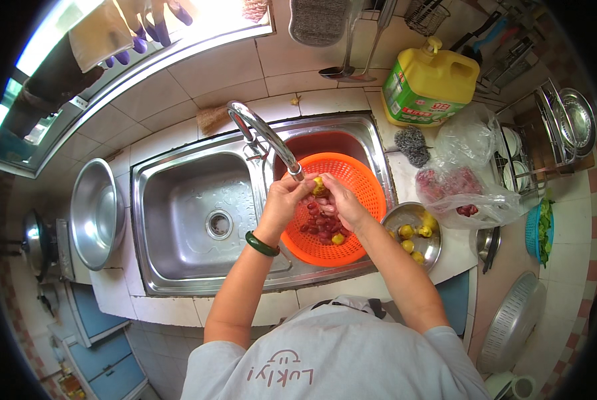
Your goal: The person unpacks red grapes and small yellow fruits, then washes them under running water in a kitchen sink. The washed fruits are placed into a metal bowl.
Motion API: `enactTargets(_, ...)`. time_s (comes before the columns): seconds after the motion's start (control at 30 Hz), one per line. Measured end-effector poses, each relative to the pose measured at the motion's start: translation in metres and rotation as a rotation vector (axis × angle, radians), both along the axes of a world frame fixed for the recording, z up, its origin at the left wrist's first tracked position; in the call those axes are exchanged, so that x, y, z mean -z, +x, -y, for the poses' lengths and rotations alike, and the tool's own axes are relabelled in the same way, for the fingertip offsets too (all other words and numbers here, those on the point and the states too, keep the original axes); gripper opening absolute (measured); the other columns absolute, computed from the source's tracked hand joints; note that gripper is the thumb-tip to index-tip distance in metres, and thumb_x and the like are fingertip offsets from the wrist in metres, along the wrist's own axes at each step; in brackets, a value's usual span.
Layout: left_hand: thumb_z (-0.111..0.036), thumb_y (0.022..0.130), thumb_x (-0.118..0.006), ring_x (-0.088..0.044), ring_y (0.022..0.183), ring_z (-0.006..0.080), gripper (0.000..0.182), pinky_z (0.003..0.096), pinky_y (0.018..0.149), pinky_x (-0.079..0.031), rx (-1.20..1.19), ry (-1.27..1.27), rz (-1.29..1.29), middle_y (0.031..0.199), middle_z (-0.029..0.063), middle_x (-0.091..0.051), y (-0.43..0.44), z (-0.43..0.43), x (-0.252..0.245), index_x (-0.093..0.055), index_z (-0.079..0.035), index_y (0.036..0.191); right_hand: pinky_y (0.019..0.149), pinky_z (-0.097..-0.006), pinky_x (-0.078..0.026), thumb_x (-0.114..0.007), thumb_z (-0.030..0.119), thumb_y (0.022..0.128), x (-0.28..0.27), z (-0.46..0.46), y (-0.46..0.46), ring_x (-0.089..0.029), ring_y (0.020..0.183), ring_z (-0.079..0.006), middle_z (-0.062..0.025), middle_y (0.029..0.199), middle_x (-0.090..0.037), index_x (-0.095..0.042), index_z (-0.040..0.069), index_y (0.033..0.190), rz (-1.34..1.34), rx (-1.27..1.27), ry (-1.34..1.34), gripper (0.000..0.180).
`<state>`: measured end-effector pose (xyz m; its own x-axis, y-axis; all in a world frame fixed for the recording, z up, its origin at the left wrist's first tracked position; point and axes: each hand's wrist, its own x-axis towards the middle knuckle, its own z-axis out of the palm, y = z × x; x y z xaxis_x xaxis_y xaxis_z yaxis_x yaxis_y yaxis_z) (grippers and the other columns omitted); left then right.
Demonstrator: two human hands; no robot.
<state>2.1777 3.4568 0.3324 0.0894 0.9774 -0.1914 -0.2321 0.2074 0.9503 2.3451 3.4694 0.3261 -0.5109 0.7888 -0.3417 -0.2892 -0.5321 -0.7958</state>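
My left hand [285, 201] and my right hand [347, 202] hold a small yellow fruit [320, 188] between their fingertips, just below the mouth of the chrome faucet [271, 132]. Under them, an orange plastic colander [367, 200] rests over the right basin of the steel sink. Red grapes [323, 227] are heaped inside it, with another yellow fruit [337, 239] at their near edge. A dark green bangle [262, 245] circles my left wrist. Beside my right forearm, a steel bowl [397, 215] holds several more yellow fruits [407, 231]. The fingers partly cover the held fruit.
The left sink basin [188, 220] is wet, and a large metal basin [96, 215] leans at its left. A yellow detergent jug [428, 82], a steel scourer [412, 145] and a plastic bag with grapes [458, 192] stand to the right. Ladles [338, 72] hang behind the sink.
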Motion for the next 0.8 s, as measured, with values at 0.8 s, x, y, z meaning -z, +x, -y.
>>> enactTargets(0.8,0.005,0.079,-0.072,-0.064,0.079,0.0208,0.023,0.0283,0.069,-0.054,-0.280,0.627,-0.663,0.091,0.0098,-0.061,0.018,0.021,-0.019,-0.069,0.001,0.101,0.078,-0.0233,-0.043,-0.036,0.027,0.103,0.005,-0.002,-0.013,-0.051,0.093,-0.0079,-0.0007,0.108,-0.053,-0.046,0.010,0.119,-0.022,0.153,0.259,0.025)
